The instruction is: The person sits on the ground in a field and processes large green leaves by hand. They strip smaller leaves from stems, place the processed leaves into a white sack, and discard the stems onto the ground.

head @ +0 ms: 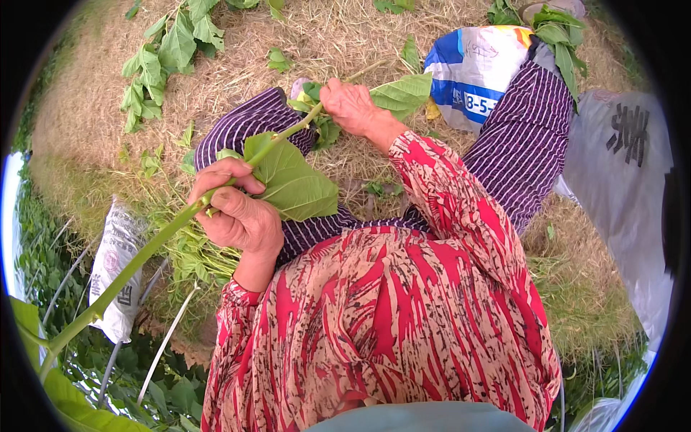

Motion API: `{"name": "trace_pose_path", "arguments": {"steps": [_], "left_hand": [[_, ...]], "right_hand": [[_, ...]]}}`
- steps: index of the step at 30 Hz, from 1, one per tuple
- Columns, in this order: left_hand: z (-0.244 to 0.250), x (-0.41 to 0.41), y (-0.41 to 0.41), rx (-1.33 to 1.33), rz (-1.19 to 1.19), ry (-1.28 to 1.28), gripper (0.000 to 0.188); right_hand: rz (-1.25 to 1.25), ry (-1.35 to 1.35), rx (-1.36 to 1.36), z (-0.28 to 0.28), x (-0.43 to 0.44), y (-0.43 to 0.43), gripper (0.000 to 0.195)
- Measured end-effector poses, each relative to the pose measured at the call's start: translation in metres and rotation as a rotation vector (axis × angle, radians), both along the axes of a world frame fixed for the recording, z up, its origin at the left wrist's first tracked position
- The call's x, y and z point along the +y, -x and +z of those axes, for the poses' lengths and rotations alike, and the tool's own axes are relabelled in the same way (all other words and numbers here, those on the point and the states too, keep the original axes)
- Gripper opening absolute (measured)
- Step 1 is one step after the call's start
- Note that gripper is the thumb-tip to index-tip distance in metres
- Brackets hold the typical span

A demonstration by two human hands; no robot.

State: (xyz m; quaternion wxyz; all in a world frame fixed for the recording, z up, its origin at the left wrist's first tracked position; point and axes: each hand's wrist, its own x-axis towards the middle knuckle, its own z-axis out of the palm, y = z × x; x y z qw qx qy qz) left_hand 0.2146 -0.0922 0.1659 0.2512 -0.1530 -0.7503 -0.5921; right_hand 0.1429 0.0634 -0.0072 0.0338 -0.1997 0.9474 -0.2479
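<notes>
A long green leafy stem (156, 241) runs slantwise from the lower left up to the upper middle, its thin tip beyond my right hand. My left hand (237, 208) grips it near the middle, thumb and fingers around a node. Further up the stem, my right hand (353, 105) is closed around it. One broad green leaf (299, 181) hangs between the two hands, underside showing. Another leaf (405, 94) sticks out just right of my right hand. Large leaves (81, 402) at the stem's lower end are partly cut off by the picture's rim.
Cut leafy branches (175, 51) lie on dry straw ground. A blue and white printed sack (478, 75) stands by my knee, with leaves (561, 40) beside it. A large whitish sack (615, 178) is at the right, a white sack (116, 270) at the left near poles and plants.
</notes>
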Motion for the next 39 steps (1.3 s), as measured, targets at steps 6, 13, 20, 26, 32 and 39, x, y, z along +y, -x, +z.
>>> {"name": "trace_pose_path", "arguments": {"steps": [6, 13, 20, 26, 32, 39], "left_hand": [[-0.01, 0.001, -0.005, -0.018, 0.069, 0.059, 0.029], [-0.015, 0.0, -0.023, -0.057, 0.064, 0.067, 0.03], [-0.006, 0.004, -0.015, -0.045, 0.107, -0.028, 0.028], [-0.004, 0.017, 0.045, -0.062, 0.135, 0.094, 0.024], [0.015, 0.065, 0.145, 0.129, 0.05, 0.212, 0.023], [0.015, 0.098, 0.309, 0.248, 0.275, 0.404, 0.027]], "right_hand": [[0.048, 0.008, -0.029, -0.011, -0.004, 0.017, 0.016], [0.003, 0.009, -0.069, -0.021, -0.004, -0.008, 0.016], [0.038, 0.012, -0.079, -0.004, 0.005, 0.01, 0.014], [-0.178, -0.03, -0.036, -0.018, 0.005, 0.03, 0.028], [-0.278, 0.008, -0.017, 0.002, 0.046, -0.025, 0.032], [-0.089, 0.038, -0.107, 0.017, 0.049, -0.135, 0.04]]}}
